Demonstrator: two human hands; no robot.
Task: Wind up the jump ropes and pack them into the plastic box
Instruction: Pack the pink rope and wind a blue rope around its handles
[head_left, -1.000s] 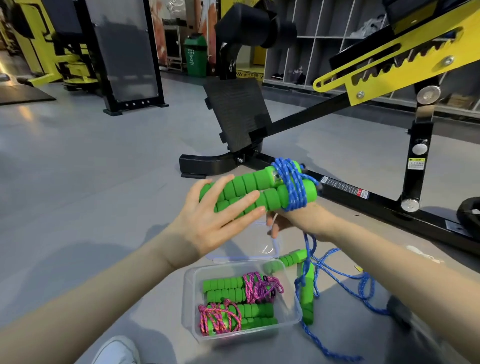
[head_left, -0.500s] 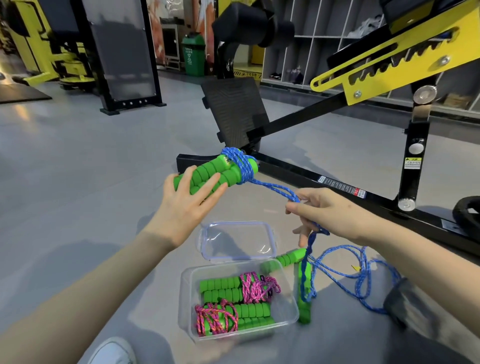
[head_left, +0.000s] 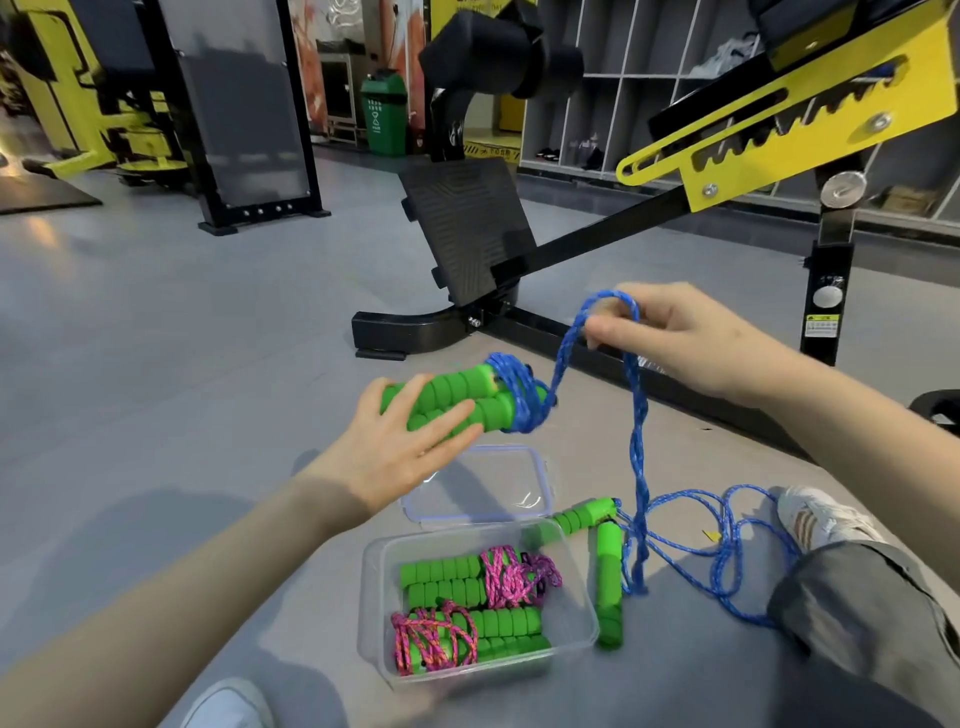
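Observation:
My left hand (head_left: 402, 441) grips a pair of green foam handles (head_left: 467, 397) held side by side, with blue rope (head_left: 519, 400) wound round their right end. My right hand (head_left: 675, 332) pinches a loop of that blue rope up and to the right of the handles. From it the rope hangs down to a loose pile (head_left: 717, 545) on the floor. A clear plastic box (head_left: 374, 613) stands on the floor below my hands. It holds two wound jump ropes with green handles and pink cord (head_left: 509, 571).
The box's clear lid (head_left: 483, 486) lies flat just behind the box. Another pair of green handles (head_left: 608, 566) lies to the right of the box. A black and yellow gym bench frame (head_left: 571, 332) runs across the floor behind. My knee (head_left: 857, 597) and shoe are at right.
My right hand has gone up and to the right, lifting a loop of blue rope. My left hand has lowered the handles and brought them rightwards, nearer the box.

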